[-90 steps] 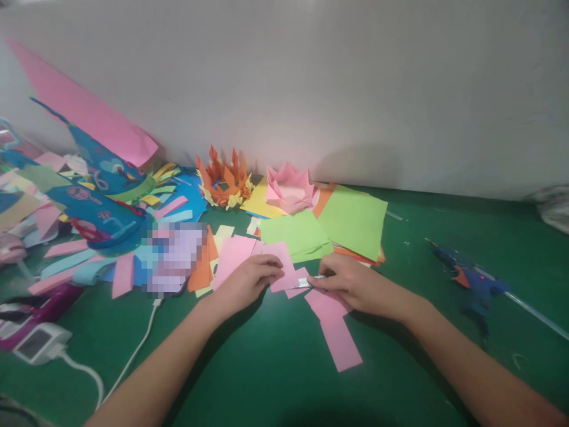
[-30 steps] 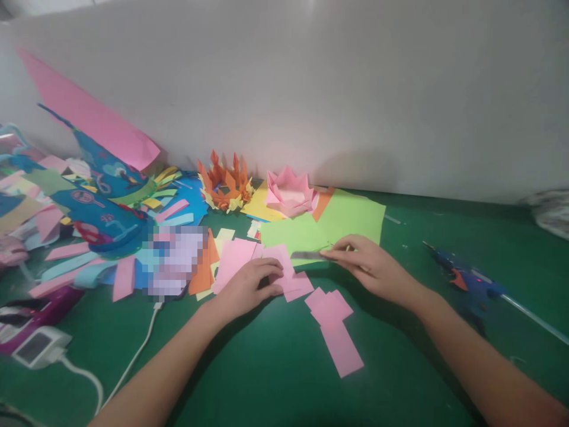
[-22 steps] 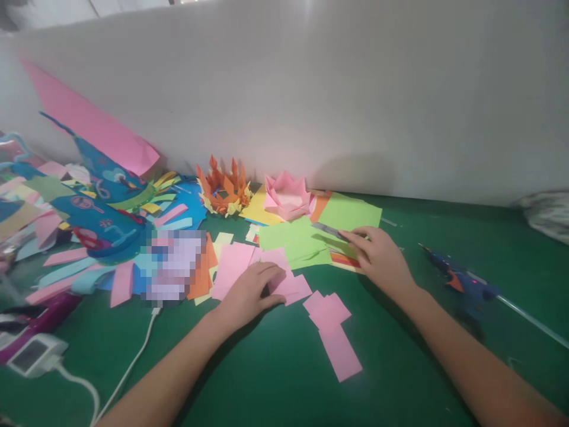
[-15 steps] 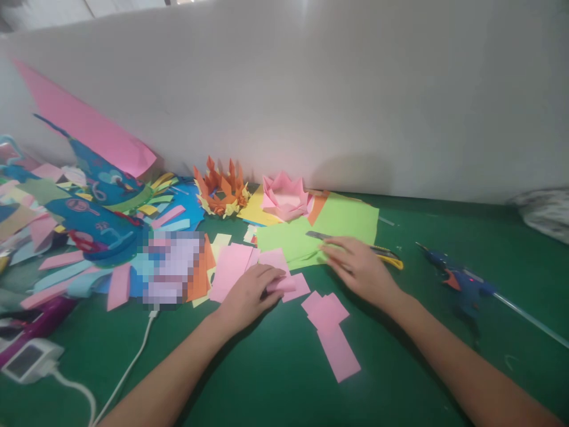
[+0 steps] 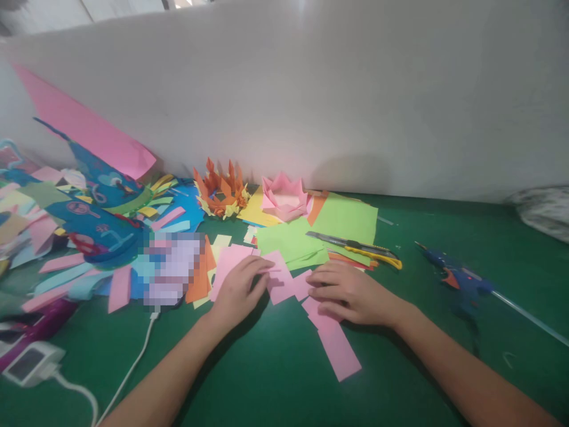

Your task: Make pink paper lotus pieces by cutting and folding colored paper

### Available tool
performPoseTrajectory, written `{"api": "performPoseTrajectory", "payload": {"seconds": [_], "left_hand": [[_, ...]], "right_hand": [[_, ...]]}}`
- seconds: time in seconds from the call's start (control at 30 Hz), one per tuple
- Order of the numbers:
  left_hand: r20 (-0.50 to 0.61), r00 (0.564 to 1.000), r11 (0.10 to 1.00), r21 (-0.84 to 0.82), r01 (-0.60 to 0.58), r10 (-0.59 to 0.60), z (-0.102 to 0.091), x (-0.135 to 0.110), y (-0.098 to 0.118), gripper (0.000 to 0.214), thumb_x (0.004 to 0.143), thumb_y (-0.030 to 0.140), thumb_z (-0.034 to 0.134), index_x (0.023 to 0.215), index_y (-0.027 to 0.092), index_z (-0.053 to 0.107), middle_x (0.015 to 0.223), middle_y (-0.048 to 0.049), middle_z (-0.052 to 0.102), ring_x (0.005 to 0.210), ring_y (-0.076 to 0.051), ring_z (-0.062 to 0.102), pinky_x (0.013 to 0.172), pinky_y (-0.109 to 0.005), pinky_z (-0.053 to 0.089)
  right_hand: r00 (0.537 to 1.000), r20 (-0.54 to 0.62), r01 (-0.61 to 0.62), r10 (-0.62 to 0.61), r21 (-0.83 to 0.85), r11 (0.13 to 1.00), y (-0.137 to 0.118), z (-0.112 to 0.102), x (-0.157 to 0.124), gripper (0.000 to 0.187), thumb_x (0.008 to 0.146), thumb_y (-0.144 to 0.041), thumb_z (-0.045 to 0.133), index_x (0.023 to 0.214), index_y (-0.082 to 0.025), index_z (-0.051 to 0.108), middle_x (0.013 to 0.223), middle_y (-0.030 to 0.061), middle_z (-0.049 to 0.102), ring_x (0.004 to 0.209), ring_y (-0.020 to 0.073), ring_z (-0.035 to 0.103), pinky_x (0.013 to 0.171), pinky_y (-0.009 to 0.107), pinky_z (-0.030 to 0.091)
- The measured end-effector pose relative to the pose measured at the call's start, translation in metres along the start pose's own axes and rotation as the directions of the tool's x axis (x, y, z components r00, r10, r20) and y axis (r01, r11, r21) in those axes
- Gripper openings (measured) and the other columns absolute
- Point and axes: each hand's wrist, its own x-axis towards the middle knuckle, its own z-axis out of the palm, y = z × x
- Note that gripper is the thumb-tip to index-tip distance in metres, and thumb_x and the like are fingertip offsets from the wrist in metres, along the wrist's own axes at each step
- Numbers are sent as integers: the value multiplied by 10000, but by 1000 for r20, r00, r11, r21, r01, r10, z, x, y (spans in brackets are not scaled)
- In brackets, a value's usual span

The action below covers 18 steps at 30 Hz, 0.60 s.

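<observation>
My left hand is closed with thumb and fingertips on a piece of pink paper, seen nearly edge-on. Beneath it lie a pink sheet stack and a flat pink paper rectangle. My right hand is palm down with fingers a little apart, its fingertips touching the loose pink paper strips on the table. Just beyond that hand, a yellow and black utility knife with its blade out rests on light green paper.
A pink folded-paper ring and an orange paper crown stand near the wall. On the right lies a blue glue gun. Blue decorated cones, paper strips and a white cable occupy the left of the green table.
My right hand has moved toward me from beside the utility knife onto the pink strips, uncovering the knife. My left hand has shifted slightly left and turned its pink paper edge-on.
</observation>
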Motion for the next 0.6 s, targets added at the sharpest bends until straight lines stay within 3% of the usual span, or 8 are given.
{"api": "performPoseTrajectory", "payload": {"seconds": [0.1,0.2,0.3,0.4,0.5,0.6], "left_hand": [[-88,995,988,143,64,-52,-17,3,-9,165,827,132,445,895,184,586,911,-56,620,890,-187,582,793,-331,482],[-94,991,953,280,113,-90,-32,2,-23,127,778,143,462,809,186,578,839,-38,605,814,-188,583,759,-346,487],[16,994,921,378,95,-109,-40,0,-34,152,722,125,502,824,187,596,862,-43,613,836,-209,580,790,-384,488],[78,994,889,458,27,-71,-41,-1,-34,214,692,86,513,851,187,614,1058,-81,604,1024,-270,534,907,-473,437],[41,998,889,458,17,-41,-36,-1,-24,182,809,125,464,904,186,607,1178,-94,569,1191,-293,438,1009,-538,340],[73,997,928,373,-10,-19,-22,-2,-14,287,890,129,355,1065,198,572,1240,-86,546,1258,-260,397,1047,-529,307]], "right_hand": [[996,-83,-19,17,-29,999,-1,0,2,269,937,-264,431,1024,-182,672,1046,86,680,1006,210,574,915,420,430],[995,-87,-63,57,-62,996,-5,5,10,302,936,-300,433,1152,-199,619,1184,98,627,1089,230,542,936,442,419],[991,-68,-124,118,-90,988,-10,13,21,327,932,-310,439,1200,-199,590,1225,115,595,1088,244,540,899,441,439],[988,-63,-143,138,-88,986,-18,15,25,345,938,-294,420,1226,-175,568,1218,132,597,1049,249,558,865,432,456],[993,-3,-121,121,-19,992,-34,11,19,388,935,-344,431,1269,-175,532,1282,136,556,1139,260,516,946,459,411],[985,173,-29,7,121,992,-52,7,4,487,898,-467,481,1338,-259,463,1401,86,452,1308,267,365,1071,507,271]]}}
